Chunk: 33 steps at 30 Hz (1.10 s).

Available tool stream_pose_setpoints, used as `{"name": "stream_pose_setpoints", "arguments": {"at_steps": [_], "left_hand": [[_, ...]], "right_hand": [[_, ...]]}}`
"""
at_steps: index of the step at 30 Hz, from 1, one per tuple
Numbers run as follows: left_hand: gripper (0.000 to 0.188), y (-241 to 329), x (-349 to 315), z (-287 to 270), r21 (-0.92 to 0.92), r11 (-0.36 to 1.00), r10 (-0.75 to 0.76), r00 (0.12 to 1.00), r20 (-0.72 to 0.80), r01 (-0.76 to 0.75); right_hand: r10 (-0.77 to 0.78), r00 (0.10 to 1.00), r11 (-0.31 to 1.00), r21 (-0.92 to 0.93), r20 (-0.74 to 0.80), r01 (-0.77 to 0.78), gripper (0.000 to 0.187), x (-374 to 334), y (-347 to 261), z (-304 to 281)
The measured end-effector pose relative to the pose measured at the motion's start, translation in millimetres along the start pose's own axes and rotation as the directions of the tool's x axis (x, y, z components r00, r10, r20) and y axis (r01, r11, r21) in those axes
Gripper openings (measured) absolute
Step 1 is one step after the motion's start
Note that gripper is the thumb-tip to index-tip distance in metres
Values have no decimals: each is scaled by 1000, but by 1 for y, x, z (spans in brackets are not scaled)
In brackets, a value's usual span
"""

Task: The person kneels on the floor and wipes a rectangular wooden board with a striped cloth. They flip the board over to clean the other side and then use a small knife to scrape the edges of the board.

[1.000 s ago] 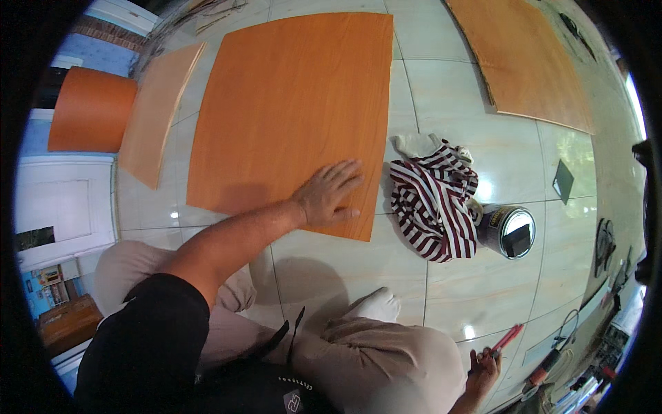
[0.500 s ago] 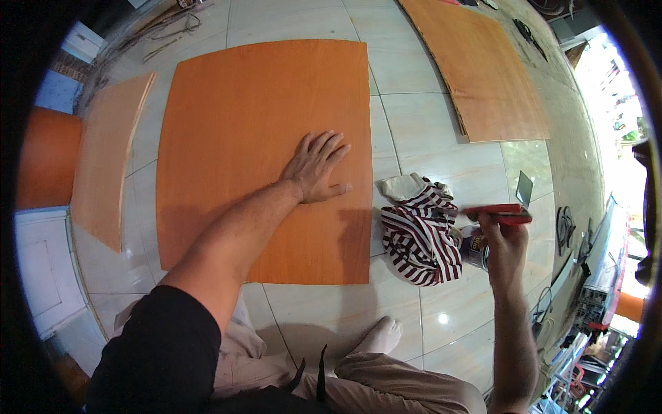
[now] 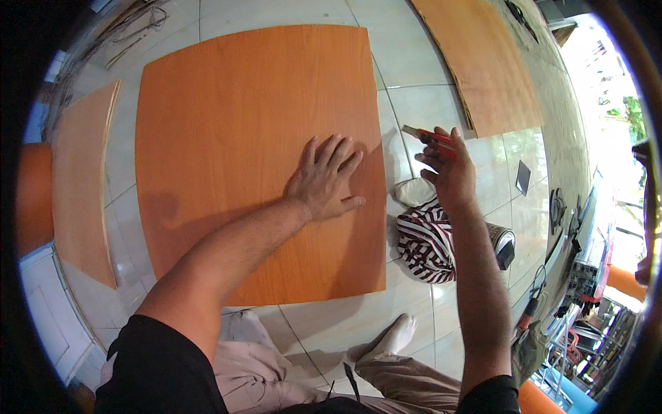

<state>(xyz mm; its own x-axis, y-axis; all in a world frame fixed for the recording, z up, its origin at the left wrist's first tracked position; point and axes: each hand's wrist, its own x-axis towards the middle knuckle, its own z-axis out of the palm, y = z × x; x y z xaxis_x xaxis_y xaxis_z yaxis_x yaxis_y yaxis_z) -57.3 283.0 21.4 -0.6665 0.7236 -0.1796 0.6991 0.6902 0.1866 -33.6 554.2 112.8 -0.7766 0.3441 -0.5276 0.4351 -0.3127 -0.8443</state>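
Observation:
My left hand [image 3: 325,178] lies flat with fingers spread on a large orange-brown wooden board [image 3: 248,124], right of its middle. My right hand [image 3: 452,169] is raised past the board's right edge. Its fingers are curled round a slim red-handled tool [image 3: 441,140] with a short, flat, dull tip pointing left toward the board; its exact kind is unclear. Below that hand, a striped maroon-and-white cloth [image 3: 422,241] lies bunched on the tiles beside a pale rounded piece of cloth [image 3: 415,192]. My right forearm partly hides the cloth and a can [image 3: 502,241].
A second wooden board [image 3: 483,65] lies at the far right, and a lighter panel [image 3: 86,179] is at the left. A small dark flat plate [image 3: 523,178] and slippers [image 3: 556,207] lie to the right. Tools and clutter [image 3: 579,331] fill the lower right. My foot [image 3: 400,334] is near the board.
My right hand has moved up and left with the red-handled tool, from above the can toward the board's right edge. My left hand stays flat on the board. The view has shifted slightly.

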Motion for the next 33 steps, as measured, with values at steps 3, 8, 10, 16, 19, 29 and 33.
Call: {"name": "stream_pose_setpoints", "arguments": {"at_steps": [3,8,10,16,19,29,33], "left_hand": [[91,-1,0,3,5,1000,3,1000,-9,-3],[92,-3,0,6,-46,999,11,998,-62,-14],[92,-3,0,7,-40,999,13,998,-64,-16],[89,-3,0,12,-82,996,9,985,-173,-24],[87,-3,1,12,-85,996,13,987,-159,-27],[86,-5,-2,12,-108,994,11,989,-145,-27],[88,-2,0,10,-65,998,0,996,-94,-6]], "right_hand": [[-15,997,997,72,79,10,68,0,24,14],[-21,963,967,251,269,-49,69,-12,42,8],[-11,944,971,231,330,-69,70,-20,42,3],[165,976,983,-102,139,-152,64,-22,47,11],[86,994,817,-565,-75,-113,55,-12,62,24],[-403,883,587,-809,-242,46,21,-33,98,-12],[-16,991,834,-549,-131,-59,26,-12,71,9]]}}
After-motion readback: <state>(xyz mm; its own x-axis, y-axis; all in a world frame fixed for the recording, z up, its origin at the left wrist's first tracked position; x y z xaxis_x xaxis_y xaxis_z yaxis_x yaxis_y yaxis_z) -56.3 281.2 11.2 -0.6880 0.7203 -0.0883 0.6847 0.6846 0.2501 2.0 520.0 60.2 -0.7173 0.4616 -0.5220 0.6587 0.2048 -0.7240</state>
